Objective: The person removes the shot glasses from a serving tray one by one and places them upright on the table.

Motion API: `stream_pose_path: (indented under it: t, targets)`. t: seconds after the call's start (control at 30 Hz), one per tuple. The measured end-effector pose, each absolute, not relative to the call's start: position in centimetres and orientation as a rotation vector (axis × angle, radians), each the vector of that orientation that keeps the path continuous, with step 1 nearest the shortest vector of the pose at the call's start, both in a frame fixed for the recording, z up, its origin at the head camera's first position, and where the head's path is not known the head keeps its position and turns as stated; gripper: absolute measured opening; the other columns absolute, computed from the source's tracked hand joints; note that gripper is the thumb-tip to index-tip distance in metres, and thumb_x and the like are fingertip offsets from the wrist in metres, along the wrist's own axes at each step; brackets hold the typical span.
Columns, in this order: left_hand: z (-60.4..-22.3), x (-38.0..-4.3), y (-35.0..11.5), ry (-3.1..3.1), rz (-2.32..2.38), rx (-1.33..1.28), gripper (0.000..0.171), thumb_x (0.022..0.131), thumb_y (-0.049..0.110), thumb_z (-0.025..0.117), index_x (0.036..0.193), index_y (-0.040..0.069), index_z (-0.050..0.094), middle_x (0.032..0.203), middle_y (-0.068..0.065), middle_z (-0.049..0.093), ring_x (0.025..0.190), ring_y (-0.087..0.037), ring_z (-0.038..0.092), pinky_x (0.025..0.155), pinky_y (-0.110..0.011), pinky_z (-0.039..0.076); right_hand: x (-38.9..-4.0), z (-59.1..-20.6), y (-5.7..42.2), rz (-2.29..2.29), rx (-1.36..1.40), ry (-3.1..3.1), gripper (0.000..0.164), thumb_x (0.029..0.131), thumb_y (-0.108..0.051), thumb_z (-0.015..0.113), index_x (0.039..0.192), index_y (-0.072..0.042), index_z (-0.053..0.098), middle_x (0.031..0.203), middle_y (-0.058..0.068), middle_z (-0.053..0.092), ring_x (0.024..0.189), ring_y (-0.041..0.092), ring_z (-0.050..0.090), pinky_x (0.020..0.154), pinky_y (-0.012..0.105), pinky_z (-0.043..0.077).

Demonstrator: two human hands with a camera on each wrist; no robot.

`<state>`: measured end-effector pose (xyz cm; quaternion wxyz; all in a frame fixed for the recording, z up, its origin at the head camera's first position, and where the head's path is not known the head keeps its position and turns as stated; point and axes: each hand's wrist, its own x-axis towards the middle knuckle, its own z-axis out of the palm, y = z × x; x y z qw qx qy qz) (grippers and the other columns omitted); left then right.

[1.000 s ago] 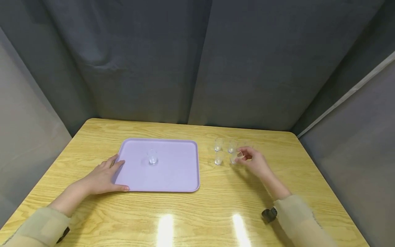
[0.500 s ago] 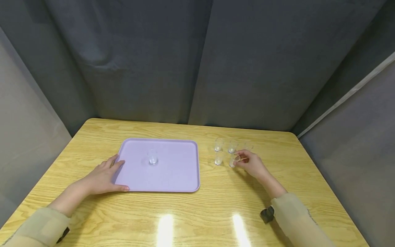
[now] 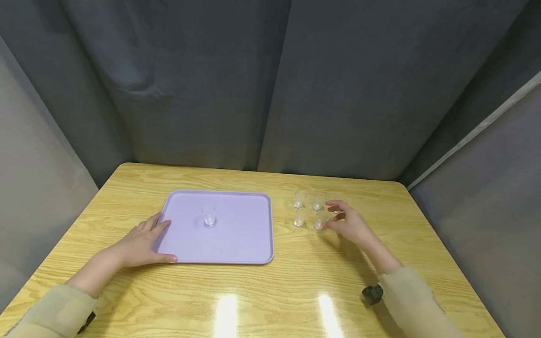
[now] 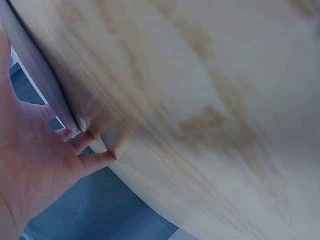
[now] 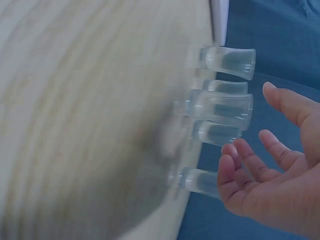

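In the head view my left hand (image 3: 139, 241) rests at the left end of a lilac tray (image 3: 241, 239), fingers spread, thumb along its near edge. The left wrist view shows the fingertips (image 4: 105, 159) on the tabletop beside the tray. A small clear cup (image 3: 209, 216) stands upright on the tray. My right hand (image 3: 348, 223) is just right of a clear cup (image 3: 319, 219) on the table. In the right wrist view its fingers are loosely bent, thumb apart, with nothing between them. Several matching cups (image 5: 220, 107) stand close by; fingers partly cover one.
Two cups stand in the back row, a left one (image 3: 299, 199) and one beside it (image 3: 319, 201), with another cup (image 3: 300, 217) nearer me. The wooden table (image 3: 270, 300) meets dark grey curtains (image 3: 203, 94) behind.
The near right cup, tilted in my right hand's fingers half a second ago, now stands upright and the fingers have let go, moving slightly right. My left hand and the tray stay put.
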<state>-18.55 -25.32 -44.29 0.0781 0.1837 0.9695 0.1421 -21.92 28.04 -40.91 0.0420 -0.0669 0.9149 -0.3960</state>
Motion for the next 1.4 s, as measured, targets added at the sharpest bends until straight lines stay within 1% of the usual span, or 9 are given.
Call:
stream_pose_path:
  t: [0.17,0.33,0.4,0.7,0.8,1.0,1.17,1.27,1.4]
  targets:
    - [-44.4,-18.6,-25.3,2.903,0.425,0.550,0.112,0.069,0.075,0.061,0.143,-0.004,0.033,0.150,-0.031,0.014,0.131,-0.054,0.023,0.101,-0.068,0.024,-21.2,-39.1,27.7,-1.202,-0.212,2.861,0.053,0.086,-0.016,0.069,0.134,-0.005,0.048,0.130,0.022,0.052,0.108,0.038,0.053,0.075,0.034,0.051]
    - [-44.6,-18.7,-25.4,2.905,0.417,0.554,0.112,0.069,0.076,0.060,0.143,-0.003,0.033,0.151,-0.031,0.014,0.131,-0.054,0.023,0.101,-0.068,0.024,-20.5,-37.3,27.0,-1.236,-0.226,2.877,0.051,0.086,-0.018,0.070,0.132,-0.008,0.051,0.130,0.017,0.054,0.107,0.034,0.054,0.072,0.030,0.050]
    - [-44.6,-18.7,-25.4,2.906,0.413,0.556,0.112,0.069,0.076,0.060,0.143,-0.003,0.033,0.151,-0.031,0.014,0.131,-0.054,0.023,0.101,-0.068,0.024,-20.3,-36.7,26.7,-1.239,-0.250,2.897,0.049,0.086,-0.018,0.069,0.131,-0.008,0.052,0.128,0.016,0.056,0.105,0.033,0.056,0.073,0.030,0.050]
    - [-44.5,-18.7,-25.3,2.905,0.413,0.560,0.112,0.069,0.076,0.060,0.143,-0.003,0.033,0.151,-0.030,0.014,0.131,-0.053,0.023,0.101,-0.068,0.024,-19.5,-34.3,24.6,-1.237,-0.326,2.971,0.043,0.087,-0.021,0.069,0.125,-0.007,0.056,0.117,0.013,0.062,0.100,0.027,0.058,0.083,0.042,0.048]
    - [-44.4,-18.6,-25.2,2.905,0.415,0.561,0.112,0.069,0.076,0.061,0.143,-0.004,0.033,0.150,-0.031,0.014,0.131,-0.054,0.023,0.101,-0.068,0.024,-19.2,-33.9,23.8,-1.265,-0.367,2.986,0.041,0.086,-0.023,0.070,0.123,-0.009,0.058,0.115,0.011,0.064,0.099,0.023,0.059,0.081,0.040,0.049]
    - [-44.2,-18.6,-25.2,2.902,0.419,0.564,0.112,0.069,0.075,0.061,0.143,-0.004,0.033,0.150,-0.031,0.014,0.131,-0.054,0.023,0.101,-0.068,0.024,-18.9,-33.3,21.9,-1.362,-0.456,2.970,0.034,0.086,-0.020,0.070,0.118,-0.011,0.061,0.112,0.008,0.065,0.096,0.019,0.060,0.077,0.035,0.051]
    - [-44.3,-18.7,-25.3,2.902,0.410,0.563,0.112,0.069,0.076,0.060,0.144,-0.003,0.032,0.151,-0.030,0.014,0.131,-0.053,0.023,0.100,-0.068,0.025,-18.9,-33.2,19.9,-1.413,-0.531,2.928,0.032,0.086,-0.019,0.070,0.116,-0.011,0.062,0.110,0.005,0.066,0.094,0.018,0.061,0.076,0.032,0.051]
    - [-44.4,-18.7,-25.3,2.903,0.405,0.563,0.113,0.069,0.077,0.059,0.144,-0.003,0.032,0.151,-0.030,0.014,0.131,-0.053,0.023,0.100,-0.068,0.025,-19.0,-33.1,18.5,-1.435,-0.571,2.899,0.033,0.085,-0.017,0.071,0.116,-0.009,0.062,0.110,0.005,0.066,0.095,0.019,0.061,0.076,0.033,0.050]
    - [-44.4,-18.7,-25.3,2.902,0.405,0.560,0.112,0.069,0.076,0.060,0.143,-0.003,0.032,0.151,-0.030,0.014,0.131,-0.053,0.023,0.100,-0.068,0.026,-19.2,-32.7,16.8,-1.464,-0.626,2.865,0.032,0.085,-0.015,0.071,0.115,-0.009,0.063,0.109,0.005,0.066,0.095,0.022,0.061,0.077,0.037,0.050]
